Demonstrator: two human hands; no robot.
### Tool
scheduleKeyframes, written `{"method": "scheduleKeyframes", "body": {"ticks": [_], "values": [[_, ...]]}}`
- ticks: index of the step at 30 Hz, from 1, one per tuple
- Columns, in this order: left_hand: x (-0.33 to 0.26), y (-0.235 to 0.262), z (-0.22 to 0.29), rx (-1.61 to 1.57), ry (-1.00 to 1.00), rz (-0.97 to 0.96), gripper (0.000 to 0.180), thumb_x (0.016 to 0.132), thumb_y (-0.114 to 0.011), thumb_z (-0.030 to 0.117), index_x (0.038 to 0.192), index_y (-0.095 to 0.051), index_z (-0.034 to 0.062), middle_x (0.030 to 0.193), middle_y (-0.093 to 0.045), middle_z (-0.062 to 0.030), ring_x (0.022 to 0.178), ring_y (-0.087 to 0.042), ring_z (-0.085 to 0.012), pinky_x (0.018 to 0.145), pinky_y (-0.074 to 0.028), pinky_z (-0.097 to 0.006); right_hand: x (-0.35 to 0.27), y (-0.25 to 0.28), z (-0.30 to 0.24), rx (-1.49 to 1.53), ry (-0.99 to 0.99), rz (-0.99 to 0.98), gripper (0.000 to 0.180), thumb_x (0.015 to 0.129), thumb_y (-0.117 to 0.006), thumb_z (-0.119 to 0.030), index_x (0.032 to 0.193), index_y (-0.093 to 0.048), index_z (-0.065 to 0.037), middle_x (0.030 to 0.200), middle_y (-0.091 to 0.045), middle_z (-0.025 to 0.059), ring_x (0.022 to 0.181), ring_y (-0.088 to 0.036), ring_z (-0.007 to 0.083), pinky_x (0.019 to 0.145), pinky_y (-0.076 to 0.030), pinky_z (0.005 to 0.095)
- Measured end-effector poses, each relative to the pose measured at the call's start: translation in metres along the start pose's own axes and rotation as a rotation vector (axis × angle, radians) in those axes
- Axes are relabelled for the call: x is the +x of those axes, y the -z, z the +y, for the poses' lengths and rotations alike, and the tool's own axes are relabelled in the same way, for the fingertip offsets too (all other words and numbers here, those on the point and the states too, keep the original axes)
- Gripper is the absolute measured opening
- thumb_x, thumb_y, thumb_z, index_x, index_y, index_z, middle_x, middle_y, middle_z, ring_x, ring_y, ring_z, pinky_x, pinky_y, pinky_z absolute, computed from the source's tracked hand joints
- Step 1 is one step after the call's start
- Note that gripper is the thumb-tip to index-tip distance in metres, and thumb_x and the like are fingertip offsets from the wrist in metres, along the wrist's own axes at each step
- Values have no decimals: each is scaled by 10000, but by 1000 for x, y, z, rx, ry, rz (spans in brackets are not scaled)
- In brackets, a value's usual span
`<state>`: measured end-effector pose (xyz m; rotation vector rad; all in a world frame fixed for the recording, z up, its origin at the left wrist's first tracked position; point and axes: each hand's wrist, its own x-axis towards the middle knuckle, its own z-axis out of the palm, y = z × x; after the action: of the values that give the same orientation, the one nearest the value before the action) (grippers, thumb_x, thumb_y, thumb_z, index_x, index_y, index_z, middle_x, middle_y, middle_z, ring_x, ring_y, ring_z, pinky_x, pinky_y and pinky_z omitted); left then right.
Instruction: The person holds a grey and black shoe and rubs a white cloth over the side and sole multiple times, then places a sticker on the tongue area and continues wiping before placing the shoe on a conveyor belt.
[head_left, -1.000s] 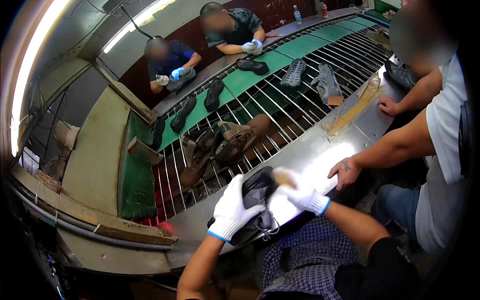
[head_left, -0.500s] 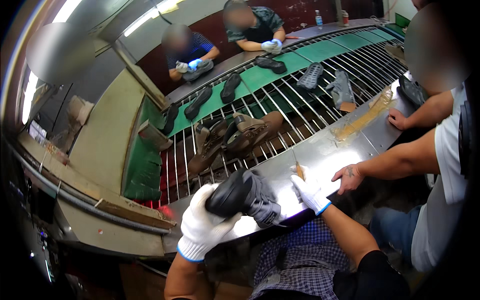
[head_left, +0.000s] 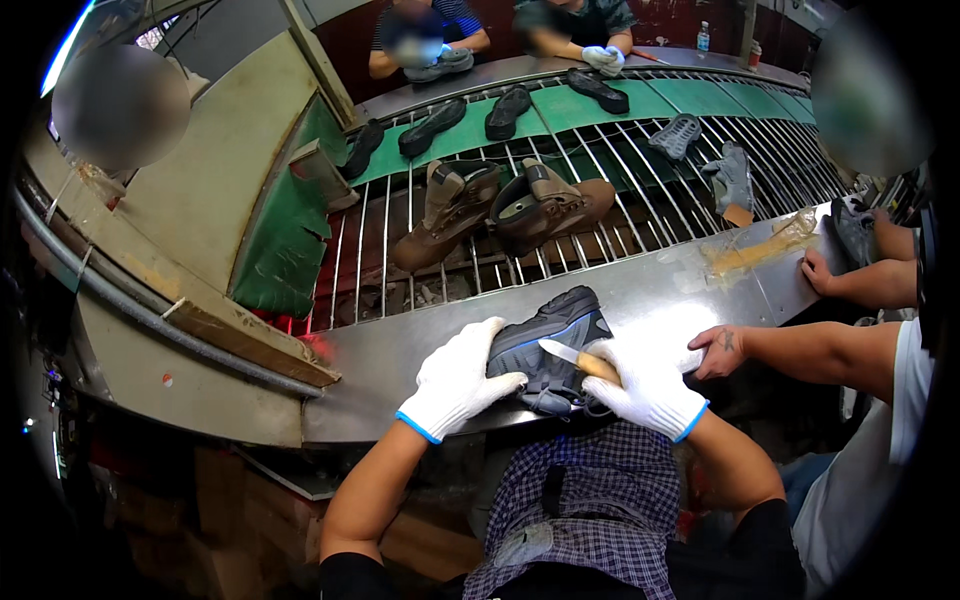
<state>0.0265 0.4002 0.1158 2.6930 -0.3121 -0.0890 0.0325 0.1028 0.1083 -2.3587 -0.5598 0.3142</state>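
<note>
Both hands gloved: left hand (head_left: 455,385) and right hand (head_left: 645,385) in white knit gloves, each with a thin blue band at the cuff edge. Gloves end at the wrist; forearms bare below that. Dark, near-black short sleeves (head_left: 365,580) show at the upper arms near the bottom edge. Torso covered by a blue-and-white small-check plaid garment (head_left: 590,500), apron-like, with a dark strap or slot down its middle and a pale grey patch lower on the left.

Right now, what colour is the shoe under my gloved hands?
The shoe is dark grey with blue trim, seen in the head view.
</note>
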Motion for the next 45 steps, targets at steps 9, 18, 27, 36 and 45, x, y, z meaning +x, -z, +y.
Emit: {"method": "scheduleKeyframes", "body": {"ticks": [9, 18, 27, 36, 45], "values": [[5, 0, -2, -96, 116, -48, 860, 769, -899, 513, 1463, -591, 110, 1334, -717, -170, 1217, -704, -371, 1047, -557, -436, 17, 13, 4, -230, 16, -42, 461, 975, -724, -347, 1297, -677, -21, 1069, -741, 208, 973, -737, 384, 868, -581, 458], [13, 11, -6, -147, 138, -155, 867, 758, -899, 488, 1471, -587, 104, 1337, -712, -201, 1211, -702, -393, 1038, -557, -450, 33, 3, 16, -34, 117, -86, 481, 1007, -724, -270, 1409, -606, -34, 1218, -711, 259, 1093, -721, 416, 966, -564, 472], [26, 7, -14, -140, -29, -235, 825, 809, -862, 447, 1510, -553, 143, 1394, -685, -192, 1251, -674, -409, 1055, -547, -456, 47, -23, 39, 268, 303, -139, 517, 1045, -654, -202, 1540, -551, -95, 1393, -692, 192, 1238, -701, 314, 1047, -554, 414], [26, 11, -14, -113, -86, -212, 827, 820, -854, 441, 1514, -542, 117, 1410, -670, -204, 1237, -681, -416, 1043, -559, -462, 60, -55, 19, 323, 421, -72, 505, 1032, -654, -278, 1512, -570, -146, 1227, -757, 202, 998, -758, 427, 922, -601, 456], [24, 7, -18, -52, -156, -156, 810, 866, -826, 463, 1520, -520, 95, 1433, -648, -205, 1234, -678, -421, 1022, -567, -473, 39, -73, -2, 664, 125, -169, 598, 1005, -698, -296, 1558, -552, -125, 1483, -641, 214, 1322, -660, 354, 1163, -475, 390]]}}
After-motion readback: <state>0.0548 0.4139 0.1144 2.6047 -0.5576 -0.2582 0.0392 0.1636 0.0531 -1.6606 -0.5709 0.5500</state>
